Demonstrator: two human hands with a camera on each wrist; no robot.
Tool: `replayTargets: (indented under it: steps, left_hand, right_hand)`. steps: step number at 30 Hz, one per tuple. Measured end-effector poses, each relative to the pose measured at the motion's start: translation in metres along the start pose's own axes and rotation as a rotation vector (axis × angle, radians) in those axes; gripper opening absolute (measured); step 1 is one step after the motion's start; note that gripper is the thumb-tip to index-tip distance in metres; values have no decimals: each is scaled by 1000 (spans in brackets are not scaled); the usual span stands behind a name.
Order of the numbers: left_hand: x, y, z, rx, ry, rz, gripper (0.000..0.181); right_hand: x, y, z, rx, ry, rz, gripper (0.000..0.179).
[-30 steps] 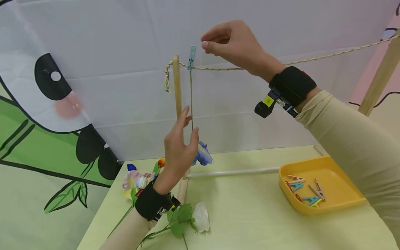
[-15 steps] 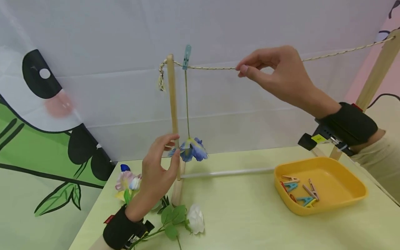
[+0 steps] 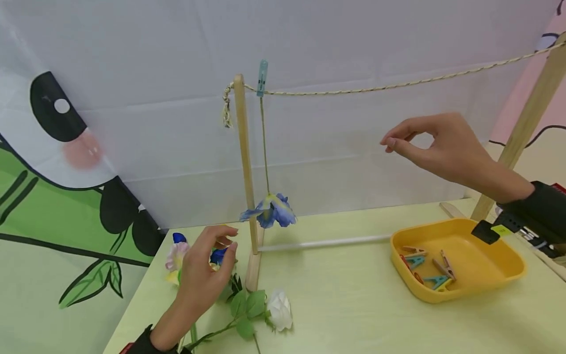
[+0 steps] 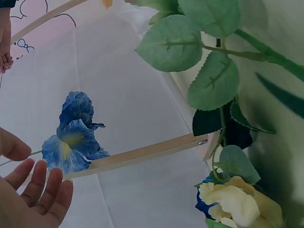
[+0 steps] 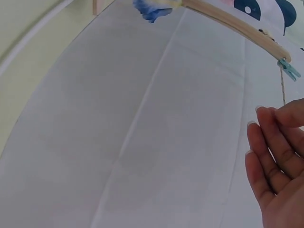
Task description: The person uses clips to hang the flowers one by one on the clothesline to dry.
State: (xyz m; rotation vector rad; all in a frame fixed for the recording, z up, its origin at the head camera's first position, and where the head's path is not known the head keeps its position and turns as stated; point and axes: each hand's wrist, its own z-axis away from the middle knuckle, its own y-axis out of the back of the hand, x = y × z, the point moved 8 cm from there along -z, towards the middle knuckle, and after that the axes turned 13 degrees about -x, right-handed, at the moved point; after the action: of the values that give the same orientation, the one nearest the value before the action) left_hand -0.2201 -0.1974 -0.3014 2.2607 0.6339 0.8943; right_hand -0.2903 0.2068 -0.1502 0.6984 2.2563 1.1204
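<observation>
A blue iris [image 3: 277,210] hangs head down from a rope [image 3: 336,92], its stem end pinched by a light blue clothespin [image 3: 262,78] close to the left wooden post [image 3: 244,152]. My left hand [image 3: 205,273] is empty, fingers loosely bent, below and left of the iris and above flowers on the table. In the left wrist view, the iris [image 4: 75,137] shows beyond the fingertips, apart from them. My right hand [image 3: 446,147] is in the air below the rope at the right, thumb and fingertips together with nothing visible between them.
A yellow tray [image 3: 482,265] with several clothespins [image 3: 438,281] stands at the table's right. A white rose [image 3: 279,309] and other flowers [image 3: 177,255] lie at the left. A white bar [image 3: 327,243] runs low behind; a second wooden post [image 3: 530,113] holds the rope's right end.
My right hand has moved away from the clothespin, right and down. My left hand has dropped from beside the stem, down and left. The iris stays hanging from the rope.
</observation>
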Motion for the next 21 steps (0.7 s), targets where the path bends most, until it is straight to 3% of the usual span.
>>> replayTargets:
  steps: [5,8,14,17,21]
  left_hand:
    - [-6,-5,16,-73,34,-29,30]
    - [-16,-10,30,-139,104,-45,27]
    - [-41,-28,62,-362,333,-56,20]
    - [-47,-36,74,-470,388,-65,12]
    - [-52,-45,85,-600,400,-52,3]
  right_hand:
    - [15,-13,23,-48,-6,0,26]
    - [26,-28,38,-73,0,-14,29]
    - [56,-58,72,-158,-74,25,28]
    - [71,-71,87,-240,-103,54,26]
    - [87,-90,103,-360,-108,61,22]
